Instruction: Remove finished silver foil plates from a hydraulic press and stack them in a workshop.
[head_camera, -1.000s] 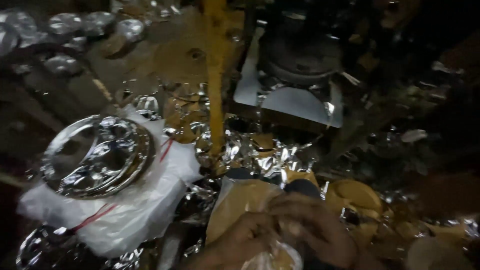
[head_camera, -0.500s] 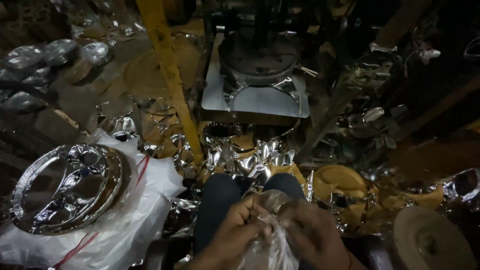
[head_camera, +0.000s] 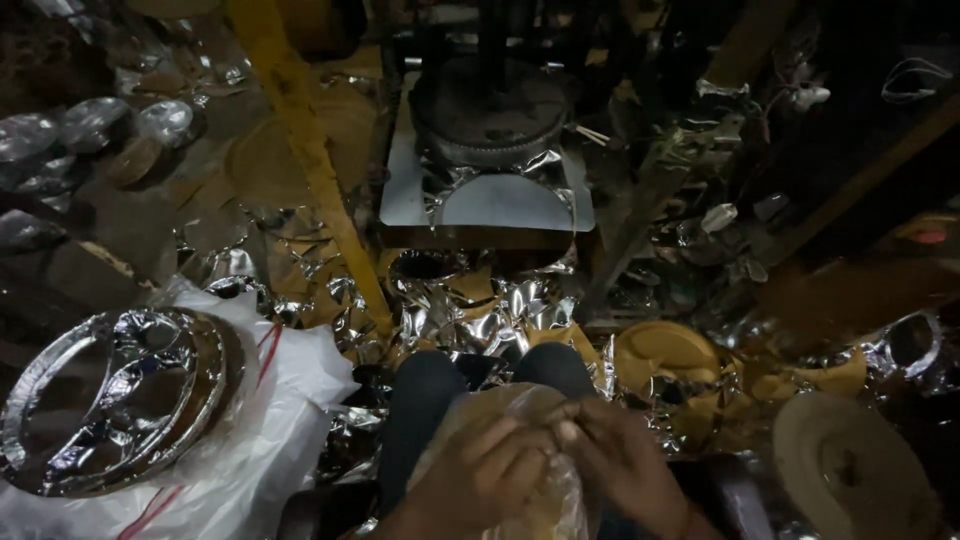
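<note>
My left hand (head_camera: 480, 478) and my right hand (head_camera: 622, 468) meet at the bottom centre, over my knees. Both pinch a clear plastic bag (head_camera: 545, 490) that seems to hold a stack of brownish discs; its contents are partly hidden by my fingers. To my left a stack of silver compartment plates (head_camera: 110, 390) lies on a white plastic sack (head_camera: 290, 400). Ahead stands a dark press machine (head_camera: 490, 110) with a round die over a metal base plate (head_camera: 400, 190).
Crumpled silver foil scraps (head_camera: 460, 310) litter the floor in front of my knees. A yellow post (head_camera: 300, 150) slants up on the left. Yellow discs (head_camera: 665, 350) and a pale round roll (head_camera: 850, 460) lie at the right. Small silver bowls (head_camera: 90, 120) sit far left.
My view has tilted up and shifted, bringing the press more to the centre. My hands stay together on the plastic bag, working at its top.
</note>
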